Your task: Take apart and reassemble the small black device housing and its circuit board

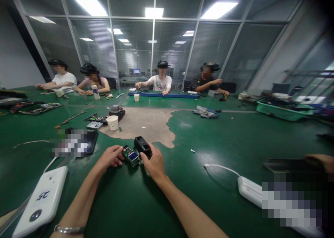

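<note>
Near the left corner of the table point(221, 137), at the near edge, lies a white unit point(39, 205). Its upper face carries a black marking that reads "25", set at a slant. Beyond it, toward the left edge, is a dark phone-like device point(91, 140); its screen is masked and unreadable. A bottle point(96, 93) stands near the far edge; its label is not legible.

The left hand point(112, 157) pinches a circuit board point(131, 156) at its left side, between thumb and fingers. The board is above the table, inward from the middle of the near edge. It carries a small blue display; no characters can be read. Just beside it, to the right, is a black housing point(142, 145) with recesses in its visible face. The right hand point(156, 163) grips the housing, thumb on the near side and fingers around the right. No brand is readable on either part.

Status: the board is outside the housing and the two are unjoined. The work is judged to be under way and unfinished. Fasteners and wiring between the parts cannot be resolved.

Toward the right edge lies a white casing point(250, 190) with a cable; its masked area shows no text. A co-worker's hand point(322, 162) is at the right edge.
</note>
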{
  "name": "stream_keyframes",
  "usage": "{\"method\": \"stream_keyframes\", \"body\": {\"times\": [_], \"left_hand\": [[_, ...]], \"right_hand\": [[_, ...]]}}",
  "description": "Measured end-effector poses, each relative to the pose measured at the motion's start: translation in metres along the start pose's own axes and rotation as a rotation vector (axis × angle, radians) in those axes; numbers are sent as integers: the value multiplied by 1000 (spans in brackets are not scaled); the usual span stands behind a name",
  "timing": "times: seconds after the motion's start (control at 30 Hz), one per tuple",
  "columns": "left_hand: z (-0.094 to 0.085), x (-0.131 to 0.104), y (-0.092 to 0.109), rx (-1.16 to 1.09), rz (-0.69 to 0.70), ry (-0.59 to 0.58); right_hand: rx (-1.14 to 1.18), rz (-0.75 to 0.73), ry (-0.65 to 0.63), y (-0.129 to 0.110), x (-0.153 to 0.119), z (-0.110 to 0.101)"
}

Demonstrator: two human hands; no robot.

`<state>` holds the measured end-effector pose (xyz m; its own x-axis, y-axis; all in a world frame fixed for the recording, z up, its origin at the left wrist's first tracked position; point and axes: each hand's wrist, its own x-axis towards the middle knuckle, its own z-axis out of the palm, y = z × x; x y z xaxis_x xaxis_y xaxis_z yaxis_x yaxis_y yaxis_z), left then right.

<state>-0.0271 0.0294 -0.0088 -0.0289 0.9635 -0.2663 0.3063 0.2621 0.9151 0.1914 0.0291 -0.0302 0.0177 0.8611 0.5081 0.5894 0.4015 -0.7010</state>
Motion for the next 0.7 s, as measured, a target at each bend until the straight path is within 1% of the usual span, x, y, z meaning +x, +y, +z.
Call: {"method": "stream_keyframes", "body": {"times": [0.1, 0.23, 0.33, 0.53, 0.7], "left_hand": [[-4, 1, 0, -14, -50, 31], [-8, 0, 1, 6, -92, 71], [-7, 0, 1, 27, -110, 87], [-6, 1, 1, 43, -124, 83], [-9, 0, -2, 97, -78, 61]], "right_hand": [[98, -1, 34, -10, 1, -3], [179, -68, -7, -26, -3, -6], [135, -102, -29, -32, -8, -3], [70, -162, -53, -37, -11, 6], [37, -229, -83, -40, -13, 7]]}}
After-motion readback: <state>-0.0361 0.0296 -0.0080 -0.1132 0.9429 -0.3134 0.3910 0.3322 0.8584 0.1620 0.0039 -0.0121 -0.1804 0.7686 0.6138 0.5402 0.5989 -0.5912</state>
